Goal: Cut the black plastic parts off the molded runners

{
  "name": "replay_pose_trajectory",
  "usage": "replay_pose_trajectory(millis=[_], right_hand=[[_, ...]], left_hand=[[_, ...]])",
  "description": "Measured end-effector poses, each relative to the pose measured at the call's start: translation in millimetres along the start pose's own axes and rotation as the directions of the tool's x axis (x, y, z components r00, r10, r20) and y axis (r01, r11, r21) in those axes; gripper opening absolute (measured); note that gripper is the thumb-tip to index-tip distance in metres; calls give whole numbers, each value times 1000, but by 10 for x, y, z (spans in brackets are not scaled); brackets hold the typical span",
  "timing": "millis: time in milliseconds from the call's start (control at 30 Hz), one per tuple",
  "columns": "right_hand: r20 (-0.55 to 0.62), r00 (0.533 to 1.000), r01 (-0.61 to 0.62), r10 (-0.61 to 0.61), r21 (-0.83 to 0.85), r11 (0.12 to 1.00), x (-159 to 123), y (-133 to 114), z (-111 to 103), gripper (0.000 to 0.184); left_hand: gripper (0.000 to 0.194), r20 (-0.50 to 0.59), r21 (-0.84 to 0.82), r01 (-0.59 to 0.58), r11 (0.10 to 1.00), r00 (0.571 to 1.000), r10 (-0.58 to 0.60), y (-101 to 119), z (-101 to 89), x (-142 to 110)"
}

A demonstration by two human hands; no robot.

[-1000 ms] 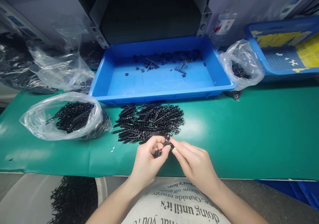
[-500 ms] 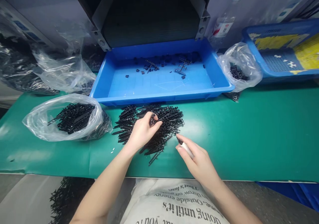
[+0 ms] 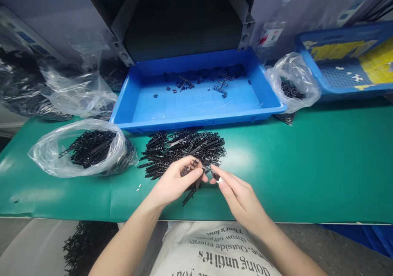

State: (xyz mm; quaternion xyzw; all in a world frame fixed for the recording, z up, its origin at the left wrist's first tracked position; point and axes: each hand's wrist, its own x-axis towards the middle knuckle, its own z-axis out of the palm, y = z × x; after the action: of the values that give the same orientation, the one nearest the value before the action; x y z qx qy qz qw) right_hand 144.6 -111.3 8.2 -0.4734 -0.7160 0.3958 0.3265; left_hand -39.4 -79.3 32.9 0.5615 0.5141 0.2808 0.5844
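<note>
Over the front of a pile of black plastic strips [image 3: 159, 155], my left hand [image 3: 175, 182] is closed around a black plastic strip [image 3: 205, 164], whose far end shows beyond the thumb. Just to the right, my right hand [image 3: 241, 194] grips a small white-handled tool with a dark tip [image 3: 219, 180]. That tip is close to the strip, and I cannot tell whether they touch. Most of the handle is hidden in my fingers. A loose ladder-like strip [image 3: 188, 196] lies on the green table below my left hand.
Behind the pile stands a blue tray [image 3: 196, 124] with scattered small black pieces. An opened plastic bag of black strips [image 3: 46, 161] sits left. At the right are a smaller bag [image 3: 310, 94], a bottle [image 3: 270, 34] and a blue basket [image 3: 328, 86].
My left hand has come down and right from the pile, bringing a strip with it. My right hand has shifted slightly left, so the two hands now nearly meet.
</note>
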Motion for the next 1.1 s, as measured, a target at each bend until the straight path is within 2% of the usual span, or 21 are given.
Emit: replay_pose_trajectory(millis=[67,133,233,367,567,667,800,1100], right_hand=[[43,998,50,-49,-20,999,9,-27,-4,36],[75,995,76,-72,-42,996,11,-51,-9,36],[84,993,88,-82,-75,993,-1,-72,-13,35],[57,998,38,-32,-108,993,-23,-62,2,35],[41,999,10,-5,-124,992,-36,-38,14,34],[49,999,4,1,-95,995,-37,-42,9,34],[76,997,-10,14,-54,998,-54,-44,3,35],[84,993,100,-84,-206,973,-57,-93,-11,34]], left_hand=[[20,84,-241,115,964,992,-97,-21,59,-72],[24,102,-377,177,909,984,-149,-54,114,-107],[29,104,-455,221,862,975,-195,-84,185,-124],[31,107,-499,228,836,974,-202,-98,243,-159],[31,65,-455,156,877,988,-142,-141,265,-266],[21,-5,-419,128,899,990,-143,-148,281,-284],[23,-54,-371,94,924,991,-122,-143,302,-279],[18,-98,-165,96,982,989,-113,-95,318,-299]])
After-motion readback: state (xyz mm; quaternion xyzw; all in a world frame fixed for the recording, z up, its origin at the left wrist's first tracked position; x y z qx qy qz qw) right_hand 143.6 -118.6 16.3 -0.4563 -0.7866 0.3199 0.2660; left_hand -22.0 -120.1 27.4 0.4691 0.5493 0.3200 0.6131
